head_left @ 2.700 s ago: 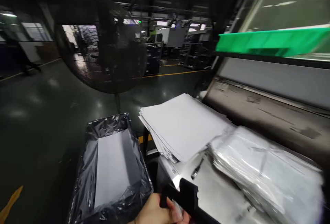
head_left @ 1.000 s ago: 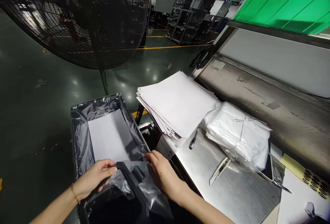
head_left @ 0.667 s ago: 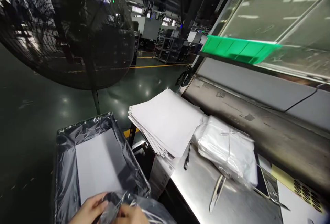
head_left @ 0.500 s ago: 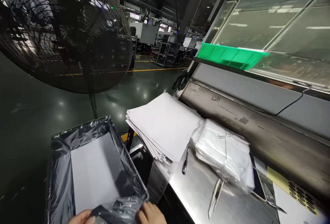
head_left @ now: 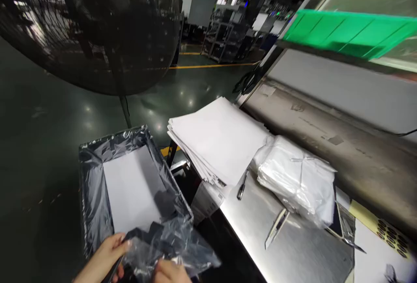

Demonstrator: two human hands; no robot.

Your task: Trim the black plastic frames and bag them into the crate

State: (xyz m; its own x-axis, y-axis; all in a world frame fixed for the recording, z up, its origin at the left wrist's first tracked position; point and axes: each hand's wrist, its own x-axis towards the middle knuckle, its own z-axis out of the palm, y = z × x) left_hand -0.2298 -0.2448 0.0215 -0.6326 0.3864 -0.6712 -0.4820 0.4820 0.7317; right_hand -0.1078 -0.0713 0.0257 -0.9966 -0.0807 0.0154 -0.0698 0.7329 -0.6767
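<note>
My left hand point(head_left: 112, 252) pinches the edge of a clear plastic liner point(head_left: 190, 248) at the near end of a lined box point(head_left: 91, 196). Lower down, my right hand point(head_left: 171, 271) is closed on the same plastic film, its fingers partly cut off by the frame's bottom edge. Dark, shiny film covers the walls of the box, and a white sheet point(head_left: 130, 187) lies flat on its bottom. Loose film bunches between my hands and spreads to the right, over the box's near corner.
Right of the box, a metal table point(head_left: 247, 231) bears a stack of white paper point(head_left: 221, 139), a tied bundle of plastic bags point(head_left: 296, 178), a pen point(head_left: 243, 184) and a utility knife point(head_left: 276, 228). A large fan point(head_left: 124, 35) stands behind; a green bin point(head_left: 345, 33) sits upper right.
The view has tilted down and shifted, showing more of both hands. My hands have drawn the plastic film up and spread it to the right across the box's near end.
</note>
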